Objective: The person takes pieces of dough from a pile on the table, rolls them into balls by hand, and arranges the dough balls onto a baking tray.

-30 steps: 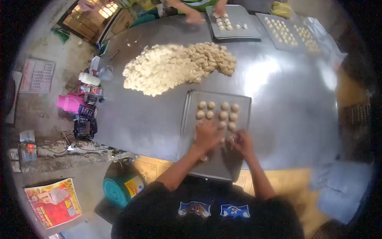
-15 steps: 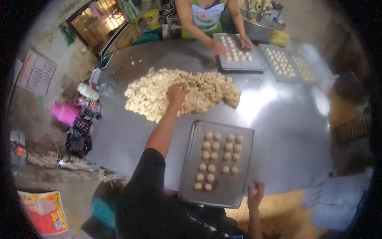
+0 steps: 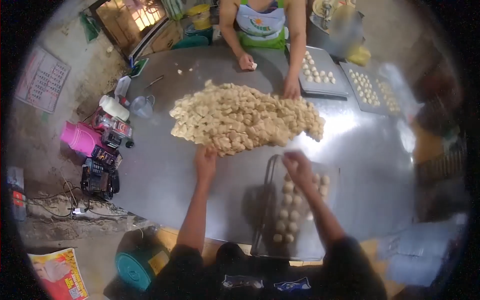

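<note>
A large heap of cut dough pieces (image 3: pixel 245 117) lies on the metal table. At its near edge is my left hand (image 3: pixel 206 159), its fingers bent in at the outermost pieces; what they hold, if anything, is hidden. My right hand (image 3: pixel 298 169) is curled above the far end of a baking tray (image 3: pixel 265 220), slightly blurred, its contents hidden. Rows of round dough balls (image 3: pixel 293 215) sit on that tray, partly covered by my right forearm.
Across the metal table (image 3: pixel 155 170) a co-worker's hand (image 3: pixel 246 62) holds a small dough piece; the other hand (image 3: pixel 291 89) touches the heap. Trays of dough balls (image 3: pixel 320 77) stand far right. A pink container (image 3: pixel 80 137), a jug (image 3: pixel 142 106) and devices line the left edge.
My left hand has drawn back from the heap to its near edge. My right hand has risen from beside the tray to above it. The co-worker's hands have left their tray.
</note>
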